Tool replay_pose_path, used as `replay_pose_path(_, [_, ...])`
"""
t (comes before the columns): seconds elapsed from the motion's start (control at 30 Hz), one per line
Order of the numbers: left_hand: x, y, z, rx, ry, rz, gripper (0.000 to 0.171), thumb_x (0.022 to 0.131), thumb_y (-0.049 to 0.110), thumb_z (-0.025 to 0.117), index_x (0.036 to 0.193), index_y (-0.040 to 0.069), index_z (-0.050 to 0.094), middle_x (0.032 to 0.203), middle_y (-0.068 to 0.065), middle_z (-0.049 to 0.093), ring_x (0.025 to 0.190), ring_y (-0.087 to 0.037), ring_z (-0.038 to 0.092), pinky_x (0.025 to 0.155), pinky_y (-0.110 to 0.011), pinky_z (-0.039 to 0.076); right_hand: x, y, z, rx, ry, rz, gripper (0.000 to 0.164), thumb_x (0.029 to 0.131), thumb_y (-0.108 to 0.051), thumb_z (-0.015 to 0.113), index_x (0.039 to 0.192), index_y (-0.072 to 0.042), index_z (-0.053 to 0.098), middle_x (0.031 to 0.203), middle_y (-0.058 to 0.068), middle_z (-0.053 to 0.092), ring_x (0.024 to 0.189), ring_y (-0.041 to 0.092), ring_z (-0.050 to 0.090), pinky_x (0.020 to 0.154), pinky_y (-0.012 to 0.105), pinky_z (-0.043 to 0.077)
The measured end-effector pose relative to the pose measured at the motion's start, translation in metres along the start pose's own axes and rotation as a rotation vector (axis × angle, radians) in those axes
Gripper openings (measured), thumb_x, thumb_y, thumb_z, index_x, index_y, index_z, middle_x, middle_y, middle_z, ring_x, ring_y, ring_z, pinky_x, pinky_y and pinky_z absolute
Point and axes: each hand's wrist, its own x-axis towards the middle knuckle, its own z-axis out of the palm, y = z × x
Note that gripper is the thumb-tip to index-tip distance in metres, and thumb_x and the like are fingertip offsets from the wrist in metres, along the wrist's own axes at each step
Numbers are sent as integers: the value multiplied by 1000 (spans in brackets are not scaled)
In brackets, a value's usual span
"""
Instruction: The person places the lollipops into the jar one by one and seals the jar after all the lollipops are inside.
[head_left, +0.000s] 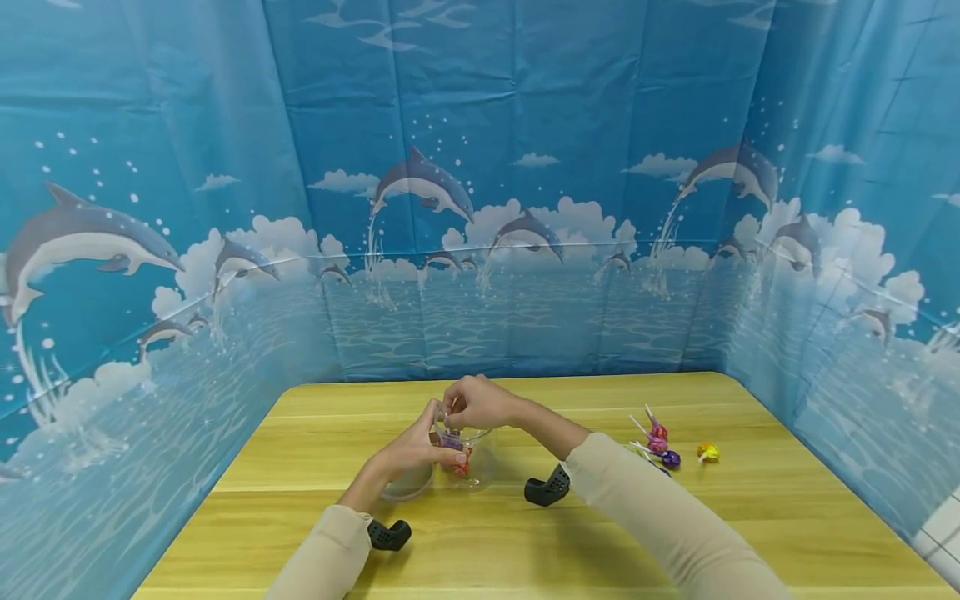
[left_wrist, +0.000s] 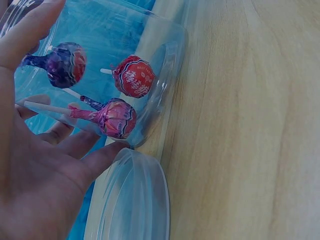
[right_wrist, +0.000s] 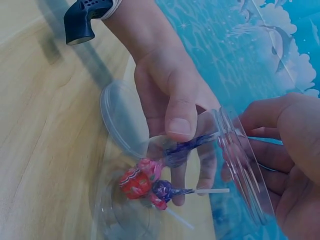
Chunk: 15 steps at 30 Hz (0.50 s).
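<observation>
My left hand (head_left: 420, 450) grips a clear plastic jar (head_left: 483, 468), tilted on the table, with the thumb on the near side and the fingers behind. Several wrapped lollipops lie inside, among them a red one (left_wrist: 134, 76) and a pink one (left_wrist: 118, 119). At the jar's mouth is my right hand (head_left: 478, 402), fingers bent at the rim. It seems to pinch the stick of a purple lollipop (right_wrist: 177, 152), whose head is inside the jar; the fingertips are partly hidden. A round translucent lid (right_wrist: 119, 120) lies on the table beside the jar, near the left hand.
On the right of the wooden table (head_left: 480, 550) lie several lollipops, including a pink one (head_left: 657, 445), a purple one (head_left: 671, 459) and a yellow one (head_left: 708, 452) set apart. A blue dolphin-print curtain (head_left: 480, 317) stands behind and at both sides.
</observation>
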Motion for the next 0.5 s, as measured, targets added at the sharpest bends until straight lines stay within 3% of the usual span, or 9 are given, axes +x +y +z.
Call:
replay_pose_path(0.17, [0,-1,0,15,0,8,52,97,17,73,128,12,31,128,-27,49,102,-29,66,87,-42,54,-2,0,-2,-7,1,-24,6,99,-11,70,97,-11,76,88,-8,74,81,6,69,86,36,54])
replay_pose_path(0.23, [-1,-1,1,22,1,8,52,97,18,73,128,12,31,128,-27,50,100,-28,66,86,-42,54,-4,1,-4,6,1,-29,7,100,-11,70,101,-8,76,91,-6,74,83,7,70,78,33,57])
replay_pose_path(0.33, [-1,-2,1,26,2,3,54,96,20,74,129,12,32,132,-26,47,101,-29,66,86,-43,54,-9,1,-8,16,11,-34,9,100,-11,71,105,-6,77,93,-2,75,85,8,70,77,29,57])
replay_pose_path(0.5, [-1,-3,-1,83,28,3,67,94,26,75,144,15,32,145,-23,38,108,-30,60,88,-46,52,-19,0,-19,19,33,-39,11,100,-11,70,105,-4,76,91,-2,74,84,9,69,78,31,56])
